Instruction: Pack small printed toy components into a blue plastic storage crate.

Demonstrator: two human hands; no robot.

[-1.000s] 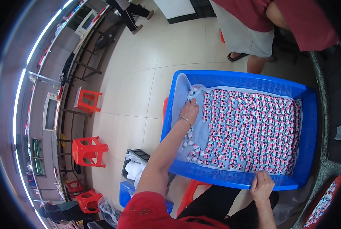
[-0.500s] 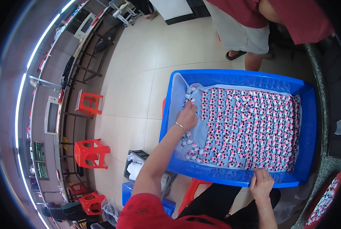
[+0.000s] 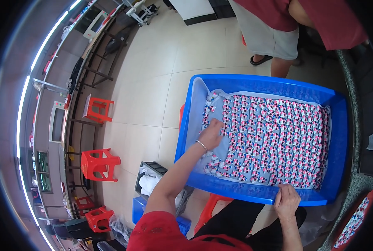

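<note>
A blue plastic bin (image 3: pixel 337 138) lies before me, lined with a pale sheet (image 3: pixel 198 108). Small pink, white and blue figure-like pieces (image 3: pixel 274 138) cover most of the sheet in close rows. Along the bin's left side, looser pieces (image 3: pixel 211 165) lie in small clusters. My left hand (image 3: pixel 212 134) is over the bare strip of sheet, fingertips at the left end of the rows. Its fingers are bent and pressed together; whatever they hold is hidden. My right hand (image 3: pixel 287 200) is closed over the bin's near rim, right of the middle.
Across the bin stands another person (image 3: pixel 270 25) in a maroon top and pale shorts. Red stools (image 3: pixel 100 164) stand at the left by a long workbench. A grey crate (image 3: pixel 151 178) with white cloth sits by my left arm. At the lower right lies a red tray (image 3: pixel 357 224) of similar pieces.
My left hand has moved nearer to me and slightly right, from the far-left loose pieces to the row ends. The right hand stays on the rim. The view has shifted slightly.
</note>
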